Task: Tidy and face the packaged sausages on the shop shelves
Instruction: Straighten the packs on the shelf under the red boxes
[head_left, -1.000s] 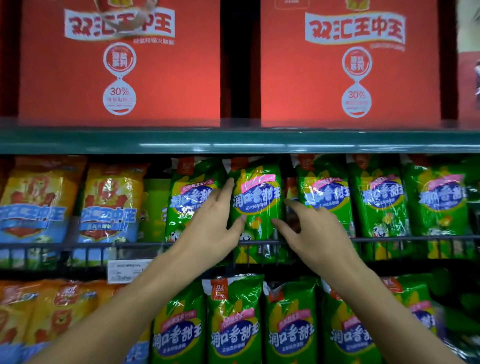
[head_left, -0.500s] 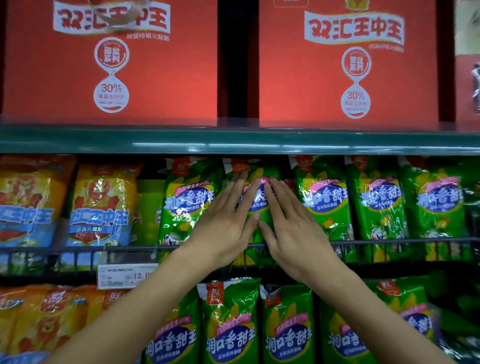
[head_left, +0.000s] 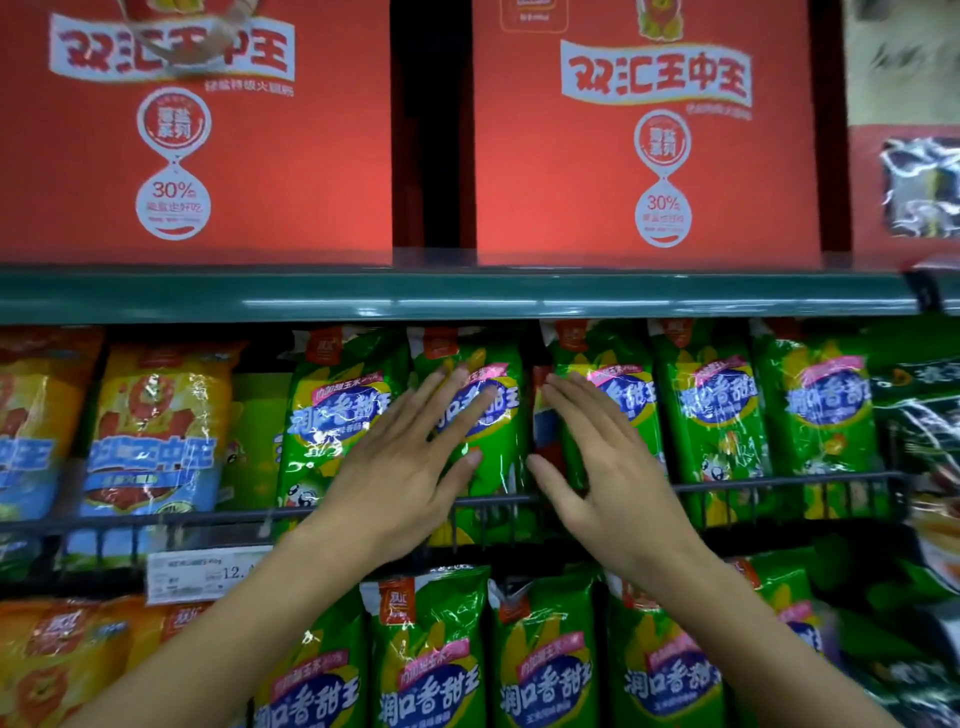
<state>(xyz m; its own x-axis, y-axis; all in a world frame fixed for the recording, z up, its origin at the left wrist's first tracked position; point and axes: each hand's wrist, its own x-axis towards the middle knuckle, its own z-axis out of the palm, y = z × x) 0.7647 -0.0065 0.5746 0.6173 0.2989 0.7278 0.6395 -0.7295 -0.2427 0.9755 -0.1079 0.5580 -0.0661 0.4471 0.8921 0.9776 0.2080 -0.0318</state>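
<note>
With fingers straight and gripping nothing, the left hand (head_left: 400, 467) and right hand (head_left: 605, 467) flank the green pack (head_left: 488, 441) standing behind the rail (head_left: 779, 480); they should press evenly from nine and three o'clock, squaring it label-forward.

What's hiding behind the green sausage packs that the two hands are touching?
In the gap between the two green packs, a red and blue pack peeks out. The left hand and right hand cover the rest.

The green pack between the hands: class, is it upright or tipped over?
Upright. The green pack stands on end behind the wire rail, label facing out.
</note>
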